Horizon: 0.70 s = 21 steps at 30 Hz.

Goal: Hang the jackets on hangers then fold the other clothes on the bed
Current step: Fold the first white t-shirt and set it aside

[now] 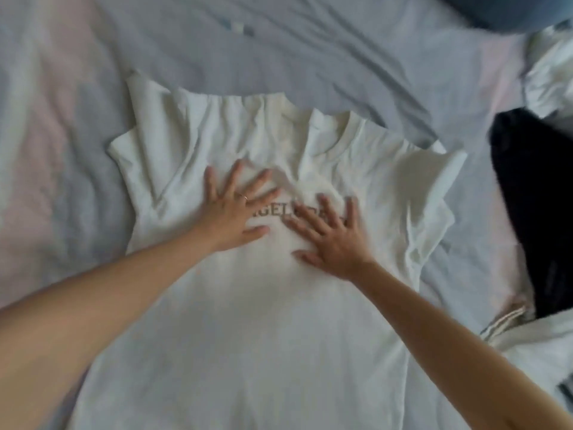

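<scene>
Both forearms come in from the bottom corners of the frame and meet at centre, w/ the left hand (235, 209) and right hand (328, 234) pressed flat on the chest of a white T-shirt (248, 321). Fingers (234, 175) of both are spread wide and straight, gripping nothing; a ring (245, 197) sits on the left hand. Shirt lies face up on the bed (310, 41), filling the middle and bottom of the frame, collar (328, 131) toward the top, printed lettering (273, 214) partly under the hands.

Risks, as I judge them:
- Fabric btwn and above the hands is bunched into ridges up to the collar, so pushing the palms toward each other would prob. set creases in, not clear them.
- Upper-left sleeve (139, 119) looks doubled over itself and the right-side sleeve (434, 187) is crumpled. Folding over either as-is gives a lumpy, lopsided result.
- Bed surface underneath is rumpled too, so the shirt may slide w/ the hands instead of flattening.
- Dark garment (533, 212) at the right edge and pale clothes (539, 346) at lower right lie just beside the shirt. A wide sweep could drag them in and mix piles.
</scene>
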### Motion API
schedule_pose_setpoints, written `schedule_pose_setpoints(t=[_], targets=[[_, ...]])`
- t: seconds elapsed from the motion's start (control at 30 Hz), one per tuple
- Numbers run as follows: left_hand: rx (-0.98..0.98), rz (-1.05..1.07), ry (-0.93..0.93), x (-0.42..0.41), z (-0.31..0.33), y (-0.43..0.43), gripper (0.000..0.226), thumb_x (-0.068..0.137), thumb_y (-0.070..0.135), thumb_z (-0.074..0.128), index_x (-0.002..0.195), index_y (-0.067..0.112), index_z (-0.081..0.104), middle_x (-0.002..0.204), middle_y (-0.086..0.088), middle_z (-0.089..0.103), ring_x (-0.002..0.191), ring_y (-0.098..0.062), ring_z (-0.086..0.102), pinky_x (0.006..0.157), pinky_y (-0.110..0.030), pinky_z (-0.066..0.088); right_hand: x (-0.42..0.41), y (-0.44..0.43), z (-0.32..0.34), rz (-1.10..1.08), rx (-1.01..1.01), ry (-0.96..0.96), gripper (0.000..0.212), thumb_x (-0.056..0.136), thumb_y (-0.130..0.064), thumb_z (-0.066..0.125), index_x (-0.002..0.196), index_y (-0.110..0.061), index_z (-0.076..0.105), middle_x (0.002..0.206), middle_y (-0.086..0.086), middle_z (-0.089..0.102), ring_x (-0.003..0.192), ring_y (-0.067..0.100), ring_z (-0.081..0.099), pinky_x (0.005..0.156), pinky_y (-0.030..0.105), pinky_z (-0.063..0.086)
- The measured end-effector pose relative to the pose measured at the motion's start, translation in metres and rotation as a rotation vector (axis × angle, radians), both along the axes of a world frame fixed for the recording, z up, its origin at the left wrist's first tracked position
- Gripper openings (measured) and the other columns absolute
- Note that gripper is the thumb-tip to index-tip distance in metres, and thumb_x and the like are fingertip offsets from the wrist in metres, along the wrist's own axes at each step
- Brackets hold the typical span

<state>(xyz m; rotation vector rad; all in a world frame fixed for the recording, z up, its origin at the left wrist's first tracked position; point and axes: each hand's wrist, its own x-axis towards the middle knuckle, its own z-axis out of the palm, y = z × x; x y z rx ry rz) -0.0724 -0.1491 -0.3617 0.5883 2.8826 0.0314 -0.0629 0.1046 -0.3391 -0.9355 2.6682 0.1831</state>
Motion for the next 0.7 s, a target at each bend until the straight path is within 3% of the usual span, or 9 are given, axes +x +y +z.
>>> schedule_pose_setpoints(t=[0.1, 0.2, 0.3, 0.4, 0.47, 0.53, 0.6, 0.7], targets=[[-0.041, 0.143, -0.009, -0.087, 0.003, -0.014, 0.085, 0.075, 0.08, 0.025, 0.144, 0.048, -0.014, 0.155, 0.018, -0.02, 0.143, -0.034, -0.018, 0.098, -0.078, -0.001, -0.08, 0.037, -0.01, -0.367, -0.049, 0.086, 0.072, 0.082, -0.074, 0.017, 0.148, -0.047, 0.003, 0.159, -0.014, -0.001, 0.146, 0.037, 0.0, 0.105, 0.07, -0.004], [-0.057, 0.271, 0.003, -0.148, 0.0, -0.015, 0.082, 0.079, 0.077, 0.025, 0.146, 0.045, -0.009, 0.157, 0.016, -0.015, 0.144, -0.035, -0.015, 0.096, -0.079, -0.001, -0.139, 0.08, -0.012, -0.693, -0.136, 0.076, 0.071, 0.084, -0.07, 0.02, 0.149, -0.045, 0.002, 0.159, -0.014, -0.01, 0.146, 0.031, -0.011, 0.109, 0.062, -0.008], [-0.059, 0.37, 0.099, -0.179, -0.004, -0.014, 0.071, 0.086, 0.067, 0.026, 0.147, 0.034, 0.013, 0.158, 0.008, 0.007, 0.145, -0.032, 0.003, 0.099, -0.076, 0.006, -0.165, 0.092, -0.014, -0.757, -0.156, 0.191, 0.059, 0.092, -0.055, 0.033, 0.145, -0.03, 0.024, 0.157, 0.001, 0.017, 0.143, 0.032, 0.012, 0.11, 0.059, 0.004], [0.106, 0.411, 0.253, -0.184, -0.006, -0.017, 0.04, 0.088, 0.045, 0.043, 0.117, 0.018, 0.049, 0.135, -0.006, 0.045, 0.129, -0.031, 0.037, 0.105, -0.063, 0.017, -0.163, 0.088, -0.02, -0.805, -0.273, 0.388, 0.034, 0.091, -0.035, 0.038, 0.109, -0.008, 0.049, 0.117, 0.019, 0.049, 0.109, 0.036, 0.044, 0.095, 0.05, 0.027], [0.127, 0.32, 0.346, -0.182, -0.007, -0.017, 0.026, 0.088, 0.035, 0.044, 0.097, 0.013, 0.053, 0.113, -0.013, 0.055, 0.104, -0.033, 0.047, 0.099, -0.051, 0.027, -0.161, 0.087, -0.017, -0.794, -0.295, 0.42, 0.03, 0.094, -0.031, 0.035, 0.096, -0.005, 0.05, 0.101, 0.022, 0.053, 0.096, 0.037, 0.048, 0.088, 0.046, 0.029], [0.173, 0.288, 0.38, -0.181, -0.005, -0.017, 0.019, 0.089, 0.028, 0.042, 0.088, 0.011, 0.051, 0.095, -0.014, 0.059, 0.092, -0.033, 0.048, 0.085, -0.044, 0.025, -0.16, 0.087, -0.012, -0.786, -0.306, 0.404, 0.028, 0.099, -0.029, 0.036, 0.096, -0.005, 0.049, 0.098, 0.024, 0.057, 0.093, 0.038, 0.05, 0.088, 0.044, 0.027], [0.22, 0.372, 0.393, -0.181, -0.001, -0.021, 0.013, 0.092, 0.022, 0.044, 0.088, 0.011, 0.051, 0.087, -0.013, 0.063, 0.09, -0.032, 0.05, 0.078, -0.04, 0.021, -0.159, 0.093, -0.008, -0.811, -0.328, 0.395, 0.023, 0.1, -0.028, 0.037, 0.096, -0.007, 0.047, 0.097, 0.025, 0.061, 0.093, 0.038, 0.053, 0.088, 0.043, 0.026], [0.158, 0.443, 0.348, -0.183, -0.003, -0.023, 0.009, 0.094, 0.022, 0.047, 0.091, 0.015, 0.052, 0.097, -0.011, 0.065, 0.098, -0.032, 0.048, 0.08, -0.039, 0.019, -0.162, 0.092, -0.009, -0.891, -0.29, 0.413, 0.027, 0.1, -0.033, 0.039, 0.098, -0.008, 0.048, 0.105, 0.022, 0.06, 0.101, 0.037, 0.049, 0.09, 0.044, 0.027]])
